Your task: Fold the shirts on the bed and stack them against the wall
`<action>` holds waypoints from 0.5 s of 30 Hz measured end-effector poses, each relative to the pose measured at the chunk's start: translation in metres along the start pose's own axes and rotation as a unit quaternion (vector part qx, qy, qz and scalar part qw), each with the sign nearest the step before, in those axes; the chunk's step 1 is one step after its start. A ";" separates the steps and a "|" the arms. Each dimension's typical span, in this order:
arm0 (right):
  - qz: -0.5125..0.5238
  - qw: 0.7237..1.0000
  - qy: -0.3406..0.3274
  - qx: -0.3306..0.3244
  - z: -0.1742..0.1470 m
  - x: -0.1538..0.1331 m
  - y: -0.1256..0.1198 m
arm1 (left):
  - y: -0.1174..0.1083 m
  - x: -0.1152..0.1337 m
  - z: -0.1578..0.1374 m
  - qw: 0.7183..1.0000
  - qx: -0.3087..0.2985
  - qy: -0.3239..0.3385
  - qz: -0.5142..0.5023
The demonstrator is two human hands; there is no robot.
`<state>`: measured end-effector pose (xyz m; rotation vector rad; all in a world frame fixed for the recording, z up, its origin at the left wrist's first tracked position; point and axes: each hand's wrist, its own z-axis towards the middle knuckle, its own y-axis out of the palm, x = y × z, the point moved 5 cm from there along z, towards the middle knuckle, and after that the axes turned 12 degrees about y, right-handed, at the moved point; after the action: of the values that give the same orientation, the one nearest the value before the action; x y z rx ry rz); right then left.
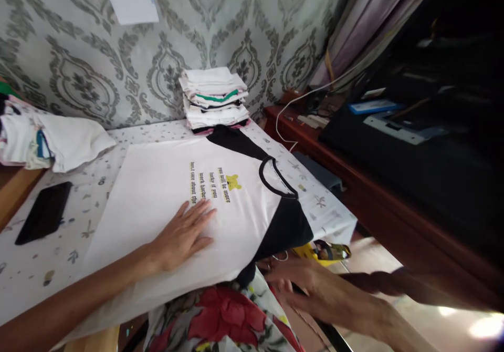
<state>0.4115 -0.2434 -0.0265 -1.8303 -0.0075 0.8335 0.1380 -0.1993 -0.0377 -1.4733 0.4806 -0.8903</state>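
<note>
Left hand (pixel 179 244) lies flat on the shirt (pixel 173 181), palm down, fingers slightly spread and pointing toward the print (pixel 214 186), thumb out to the near side. Right hand (pixel 301 283) is off the table edge, close by the near black sleeve (pixel 283 228); it's motion-blurred, so can't tell if its fingers pinch or touch fabric. Shirt is laid out on the patterned tablecloth (pixel 323 202), long axis running left-right: collar (pixel 292 195) to the right, hem end to the left. Print lines run crosswise, letter tops facing the collar. Far sleeve (pixel 238 141) angles away, toward the folded stack (pixel 216 100) at the wall. Phone (pixel 45 213) sits left of the hem, loose clothes pile (pixel 74 139) behind it. Dark red cabinet (pixel 299 130) on the right.
</note>
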 end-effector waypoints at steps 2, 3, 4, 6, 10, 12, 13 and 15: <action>0.006 0.997 -0.044 0.056 0.052 -0.011 -0.021 | 0.003 0.004 0.022 1.000 -0.005 -0.007 -0.004; 0.005 0.992 -0.054 0.114 0.080 -0.013 -0.032 | 0.005 0.005 0.035 1.000 -0.008 -0.008 -0.008; 0.000 0.984 -0.049 0.171 0.109 -0.012 -0.040 | 0.006 0.003 0.047 1.000 -0.007 -0.014 -0.010; -0.041 0.973 -0.015 0.226 0.161 0.000 -0.043 | 0.005 -0.015 0.061 0.999 0.002 -0.048 -0.009; -0.159 0.955 0.042 0.246 0.212 0.041 -0.029 | -0.016 -0.101 0.018 0.973 0.011 -0.228 0.026; -0.188 0.948 0.041 0.253 0.213 0.056 -0.028 | -0.032 -0.147 -0.026 0.939 0.006 -0.339 0.053; -0.197 0.945 0.044 0.256 0.212 0.059 -0.030 | -0.041 -0.167 -0.046 0.920 0.011 -0.387 0.067; -0.209 0.943 0.054 0.252 0.215 0.055 -0.034 | -0.053 -0.197 -0.073 0.883 0.014 -0.460 0.090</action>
<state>0.3496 -0.0313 -0.0669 -1.3191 -0.1008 0.3838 -0.0494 -0.0901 -0.0396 -1.6039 -0.1136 0.0150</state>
